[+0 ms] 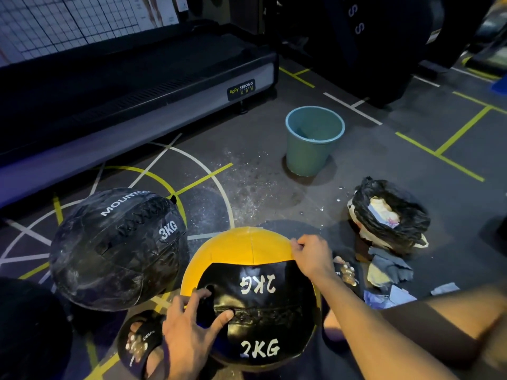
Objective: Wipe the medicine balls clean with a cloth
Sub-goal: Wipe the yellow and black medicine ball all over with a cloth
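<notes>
The left grip (192, 322) is laid on the black panel of the yellow 2 kg ball (251, 294), fingers spread and nothing clamped. The right grip (311, 255) is pinched on something small at the ball's upper edge; what is held cannot be told. The ball is kept on the floor (274, 86) between the feet. The black 3 kg ball (118, 249) beside it appears streaked. A dark cloth (392, 267) lies unused near the bucket (314, 141), so wiping is judged unfinished.
</notes>
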`<state>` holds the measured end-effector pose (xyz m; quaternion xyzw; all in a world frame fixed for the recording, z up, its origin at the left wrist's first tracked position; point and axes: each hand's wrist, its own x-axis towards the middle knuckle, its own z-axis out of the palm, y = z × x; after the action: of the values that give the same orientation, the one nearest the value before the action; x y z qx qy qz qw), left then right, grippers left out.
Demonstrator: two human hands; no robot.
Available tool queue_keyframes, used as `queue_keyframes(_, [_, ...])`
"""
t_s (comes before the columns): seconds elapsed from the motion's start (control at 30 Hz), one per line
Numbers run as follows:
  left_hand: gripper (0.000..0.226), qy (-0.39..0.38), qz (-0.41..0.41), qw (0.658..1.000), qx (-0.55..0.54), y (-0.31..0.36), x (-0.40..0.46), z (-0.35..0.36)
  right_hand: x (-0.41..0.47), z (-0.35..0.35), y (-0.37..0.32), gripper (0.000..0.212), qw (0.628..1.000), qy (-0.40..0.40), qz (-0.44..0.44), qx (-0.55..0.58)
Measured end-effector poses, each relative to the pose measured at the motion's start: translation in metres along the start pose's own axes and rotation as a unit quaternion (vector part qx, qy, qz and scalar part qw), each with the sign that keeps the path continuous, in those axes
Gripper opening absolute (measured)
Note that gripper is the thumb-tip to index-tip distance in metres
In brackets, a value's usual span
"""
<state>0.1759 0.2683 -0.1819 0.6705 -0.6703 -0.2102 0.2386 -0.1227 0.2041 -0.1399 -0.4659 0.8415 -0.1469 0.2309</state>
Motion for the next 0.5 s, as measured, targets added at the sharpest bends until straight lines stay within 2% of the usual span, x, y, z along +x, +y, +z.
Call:
queue_keyframes(0.13, [0.074, -0.006, 0.015, 0.999, 0.039, 0.001, 0.006, -0.005, -0.022, 0.015, -0.045, 0.021, 0.993, -0.021, -0.118, 0.004])
queue_keyframes(0.23, [0.077, -0.027, 0.088, 0.993, 0.068, 0.02, 0.015, -0.01, -0.038, 0.032, -0.065, 0.023, 0.98, -0.032, -0.194, 0.014])
queue_keyframes(0.33, [0.075, -0.066, 0.14, 0.985, 0.082, 0.034, 0.026, -0.009, -0.044, 0.035, -0.064, 0.023, 0.975, -0.022, -0.221, 0.023])
queue_keyframes(0.4, [0.075, -0.102, 0.139, 0.981, 0.093, 0.031, 0.027, -0.006, -0.043, 0.035, -0.054, 0.022, 0.971, -0.021, -0.236, 0.025])
queue_keyframes(0.5, [0.08, -0.121, 0.113, 0.983, 0.08, 0.028, 0.025, -0.004, -0.033, 0.028, -0.022, 0.024, 0.981, 0.0, -0.182, 0.072])
